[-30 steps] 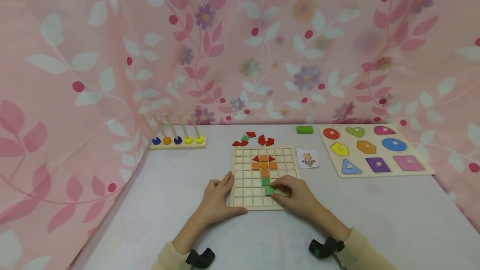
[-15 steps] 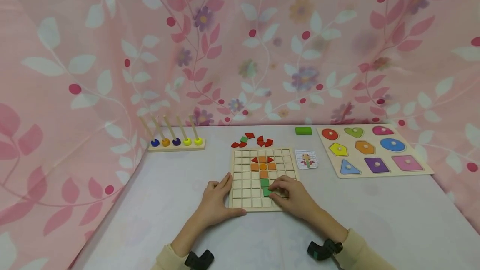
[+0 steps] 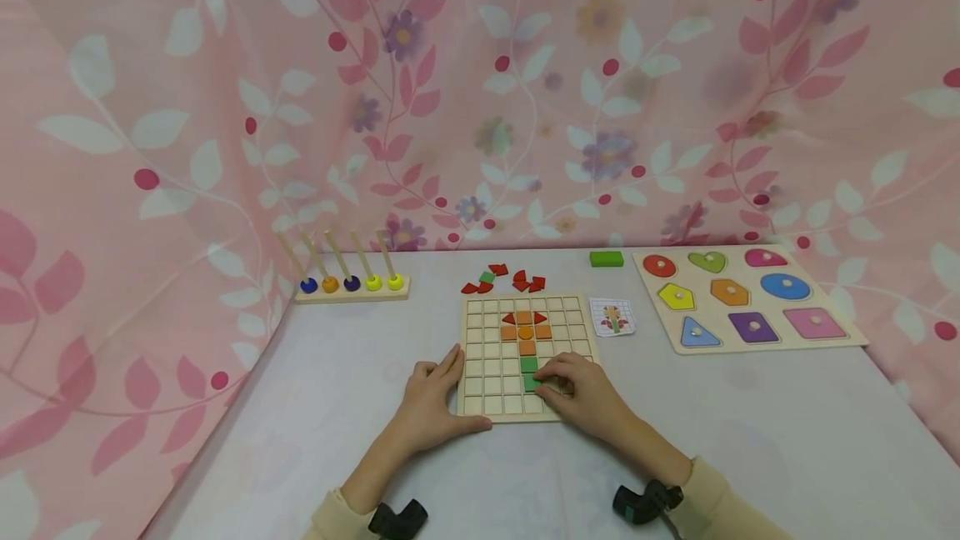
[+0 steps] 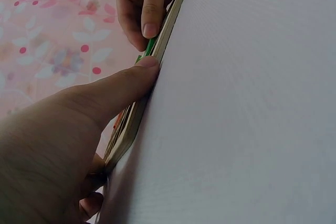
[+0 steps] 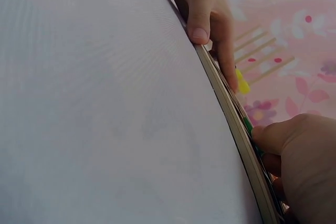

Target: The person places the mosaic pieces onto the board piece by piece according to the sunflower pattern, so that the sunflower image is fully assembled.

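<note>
Behind everything, a pink flowered curtain (image 3: 450,90), and before it a white table (image 3: 300,407). On the right, lying flat, a puzzle board (image 3: 718,322) with nine knobbed shapes; at the centre, a wooden grid board (image 3: 517,419) with orange, red and green pieces on its cells. On the left, a five-peg rack (image 3: 352,297). Next in size, two hands: left hand (image 3: 433,398) spread, with thumb on the near edge of the grid board and fingers along its left side; right hand (image 3: 592,394) with thumb and fingertips pinching the lower green tile (image 3: 530,382). Just beside the grid board, a pattern card (image 3: 612,319); farther back, a green block (image 3: 606,259); behind the grid, loose red pieces (image 3: 537,283). Last, the pinched tile itself, on the grid, directly nearer than the upper green tile (image 3: 529,365); fully seated or propped on a ridge, impossible to tell. Possible troubles, in judgement: a crooked tile, from uneven release; a displaced neighbour, from fingertips so close; a sliding board, from too light pressure at the left corner.
</note>
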### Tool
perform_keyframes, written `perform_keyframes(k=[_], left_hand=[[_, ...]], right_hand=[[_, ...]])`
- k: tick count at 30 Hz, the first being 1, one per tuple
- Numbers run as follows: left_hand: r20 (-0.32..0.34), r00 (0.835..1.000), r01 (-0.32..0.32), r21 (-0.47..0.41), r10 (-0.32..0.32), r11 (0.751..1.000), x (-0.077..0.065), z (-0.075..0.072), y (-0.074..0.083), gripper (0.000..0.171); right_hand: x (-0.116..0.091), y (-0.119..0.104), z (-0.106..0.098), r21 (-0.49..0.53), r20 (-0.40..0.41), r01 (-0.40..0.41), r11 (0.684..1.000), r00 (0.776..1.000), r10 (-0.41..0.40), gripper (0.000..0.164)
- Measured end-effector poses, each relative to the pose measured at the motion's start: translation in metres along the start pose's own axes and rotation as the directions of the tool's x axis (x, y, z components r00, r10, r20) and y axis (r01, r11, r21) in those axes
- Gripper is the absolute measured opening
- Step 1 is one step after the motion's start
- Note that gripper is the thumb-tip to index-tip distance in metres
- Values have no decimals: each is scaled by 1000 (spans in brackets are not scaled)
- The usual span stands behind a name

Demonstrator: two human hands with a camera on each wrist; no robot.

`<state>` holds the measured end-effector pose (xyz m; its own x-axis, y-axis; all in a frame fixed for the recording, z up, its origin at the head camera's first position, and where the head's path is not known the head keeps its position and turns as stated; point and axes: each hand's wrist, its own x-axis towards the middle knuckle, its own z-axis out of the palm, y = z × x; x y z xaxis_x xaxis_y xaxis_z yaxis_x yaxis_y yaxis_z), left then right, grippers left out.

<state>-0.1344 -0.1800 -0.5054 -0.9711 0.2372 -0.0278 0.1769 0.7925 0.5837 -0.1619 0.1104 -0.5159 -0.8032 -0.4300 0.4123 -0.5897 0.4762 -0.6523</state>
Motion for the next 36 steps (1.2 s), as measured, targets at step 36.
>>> perform_keyframes(k=[36], left_hand=[[0,1000,3,-15,-3,1000,0,-1,-1,122]], right_hand=[[5,-6,-5,69,37,-124,990,992,122,18]])
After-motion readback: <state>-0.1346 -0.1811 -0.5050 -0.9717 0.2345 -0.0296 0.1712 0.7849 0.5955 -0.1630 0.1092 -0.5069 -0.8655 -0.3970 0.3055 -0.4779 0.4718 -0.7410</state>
